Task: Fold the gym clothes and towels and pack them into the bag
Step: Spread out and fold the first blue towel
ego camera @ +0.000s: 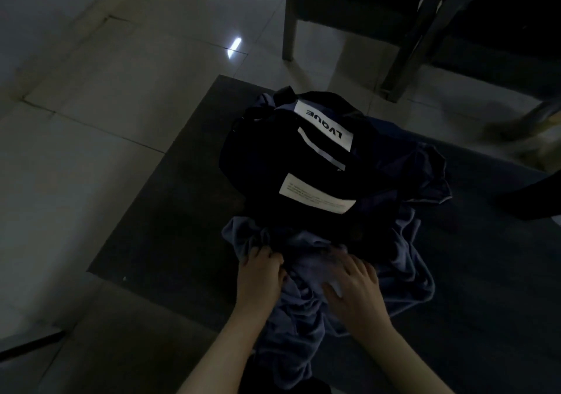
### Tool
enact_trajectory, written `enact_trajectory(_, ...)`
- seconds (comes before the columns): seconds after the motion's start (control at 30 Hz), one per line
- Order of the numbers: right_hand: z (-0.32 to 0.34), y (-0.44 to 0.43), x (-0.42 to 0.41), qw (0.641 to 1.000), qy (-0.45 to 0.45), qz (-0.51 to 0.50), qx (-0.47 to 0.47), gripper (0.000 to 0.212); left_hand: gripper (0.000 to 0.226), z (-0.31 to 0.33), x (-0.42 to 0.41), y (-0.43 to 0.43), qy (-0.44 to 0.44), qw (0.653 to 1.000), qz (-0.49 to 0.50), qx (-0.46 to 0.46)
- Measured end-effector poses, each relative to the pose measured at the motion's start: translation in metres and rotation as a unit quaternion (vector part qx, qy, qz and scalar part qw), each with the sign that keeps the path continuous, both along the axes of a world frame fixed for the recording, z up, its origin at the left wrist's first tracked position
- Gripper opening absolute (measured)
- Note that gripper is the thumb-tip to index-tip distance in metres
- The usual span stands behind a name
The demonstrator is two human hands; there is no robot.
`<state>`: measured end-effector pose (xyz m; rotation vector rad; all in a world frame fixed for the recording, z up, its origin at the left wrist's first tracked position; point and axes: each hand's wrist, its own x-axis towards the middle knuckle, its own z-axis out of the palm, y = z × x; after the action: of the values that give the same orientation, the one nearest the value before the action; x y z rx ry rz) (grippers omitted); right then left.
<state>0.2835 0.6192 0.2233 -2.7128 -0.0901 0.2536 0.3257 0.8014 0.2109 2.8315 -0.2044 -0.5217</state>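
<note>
A black bag (273,163) with white labels lies on a dark mat (170,211) on the floor. A crumpled grey-blue garment (403,272) spreads around and under the bag's near end. My left hand (259,275) grips a bunch of this cloth at the bag's near edge, fingers curled into the folds. My right hand (353,287) rests on the cloth just to the right, fingers spread and fairly straight; it is slightly blurred. More dark blue cloth (425,169) lies at the bag's right side.
A chair (394,29) with dark legs stands at the back right on the pale tiled floor (106,90). A blurred object (522,129) shows at the right edge. The room is dim.
</note>
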Motion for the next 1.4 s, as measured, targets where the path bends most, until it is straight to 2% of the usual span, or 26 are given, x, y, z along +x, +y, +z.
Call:
enact_trajectory(0.1,-0.006,-0.005,-0.011,0.997,0.074,-0.017,0.014,0.05,0.023,-0.002,0.002,-0.003,-0.023,0.998,0.052,-0.017)
enact_trajectory(0.17,-0.005,-0.007,-0.015,0.995,0.1,-0.021,0.015,0.052,0.039,-0.002,0.004,-0.004,0.002,0.998,0.064,0.007)
enact_trajectory(0.2,-0.003,-0.008,-0.016,0.994,0.104,-0.02,0.016,0.05,0.04,-0.002,0.004,-0.005,0.012,0.998,0.064,0.023)
enact_trajectory(0.27,0.003,-0.009,-0.019,0.994,0.103,-0.028,0.034,0.049,0.025,0.003,0.006,-0.008,0.015,0.997,0.069,0.024)
enact_trajectory(0.37,0.018,-0.01,-0.021,0.99,0.115,-0.04,0.072,0.054,0.009,0.022,0.008,-0.01,0.069,0.982,0.117,-0.134)
enact_trajectory(0.43,0.034,-0.012,-0.021,0.985,0.121,-0.043,0.118,0.063,0.012,0.046,0.005,-0.011,0.133,0.945,0.128,-0.269)
enact_trajectory(0.5,0.053,-0.013,-0.019,0.975,0.13,-0.056,0.169,0.07,0.017,0.078,0.0,-0.015,0.158,0.909,0.124,-0.365)
enact_trajectory(0.63,0.086,-0.013,-0.016,0.94,0.169,-0.103,0.278,0.081,0.022,0.137,-0.008,-0.032,0.163,0.863,0.112,-0.465)
enact_trajectory(0.73,0.112,-0.015,-0.023,0.921,0.153,-0.079,0.35,0.069,0.025,0.177,-0.016,-0.049,0.165,0.839,0.114,-0.507)
enact_trajectory(0.8,0.128,-0.021,-0.031,0.918,0.126,-0.094,0.365,0.063,0.025,0.198,-0.021,-0.061,0.161,0.841,0.106,-0.506)
enact_trajectory(0.9,0.148,-0.039,-0.046,0.924,0.078,-0.12,0.356,0.031,0.02,0.224,-0.026,-0.078,0.165,0.857,0.074,-0.483)
enact_trajectory(0.97,0.165,-0.056,-0.056,0.917,0.059,-0.141,0.368,0.019,0.019,0.238,-0.031,-0.087,0.153,0.877,0.035,-0.454)
enact_trajectory(1.1,0.201,-0.089,-0.075,0.92,0.032,-0.167,0.352,0.037,0.028,0.253,-0.037,-0.102,0.056,0.94,-0.063,-0.331)
enact_trajectory(1.17,0.209,-0.105,-0.088,0.929,0.029,-0.178,0.323,0.034,0.024,0.253,-0.039,-0.111,-0.002,0.951,-0.116,-0.288)
enact_trajectory(1.23,0.216,-0.122,-0.102,0.929,0.018,-0.209,0.305,0.027,0.03,0.247,-0.038,-0.118,-0.034,0.957,-0.156,-0.241)
enact_trajectory(1.3,0.225,-0.14,-0.118,0.917,0.0,-0.251,0.309,0.025,0.035,0.238,-0.036,-0.121,-0.051,0.965,-0.166,-0.196)
enact_trajectory(1.4,0.236,-0.165,-0.146,0.883,-0.028,-0.34,0.322,0.024,0.018,0.228,-0.032,-0.129,-0.064,0.972,-0.123,-0.191)
